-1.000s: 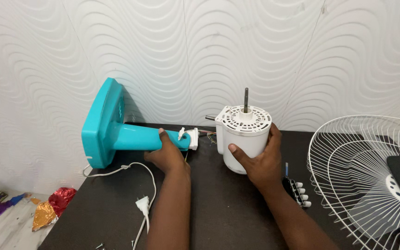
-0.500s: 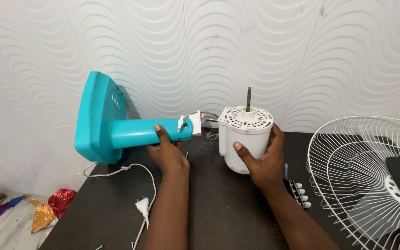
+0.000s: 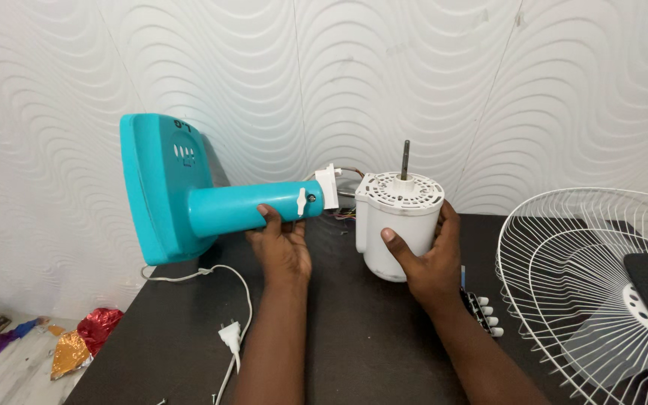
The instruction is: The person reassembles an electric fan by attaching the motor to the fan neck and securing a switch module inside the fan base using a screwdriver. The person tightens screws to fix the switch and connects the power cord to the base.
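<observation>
My left hand (image 3: pixel 283 244) grips the neck of a teal fan stand (image 3: pixel 189 191) from below and holds it lifted off the dark table (image 3: pixel 361 330), base to the left. A white clip sits at the neck's right end, where coloured wires run across to the white fan motor (image 3: pixel 395 217). My right hand (image 3: pixel 425 259) wraps around the front of that motor. The motor stands with its steel shaft pointing up.
A white wire fan guard (image 3: pixel 564 270) lies at the right over a black panel. A white power cord with plug (image 3: pixel 228 334) trails over the table's left part. A small switch block with white buttons (image 3: pixel 481 309) lies by my right wrist. Foil wrappers (image 3: pixel 76 341) lie on the floor at lower left.
My left hand has raised the teal stand off the table and tilted its base upward. The right hand and motor have lifted slightly.
</observation>
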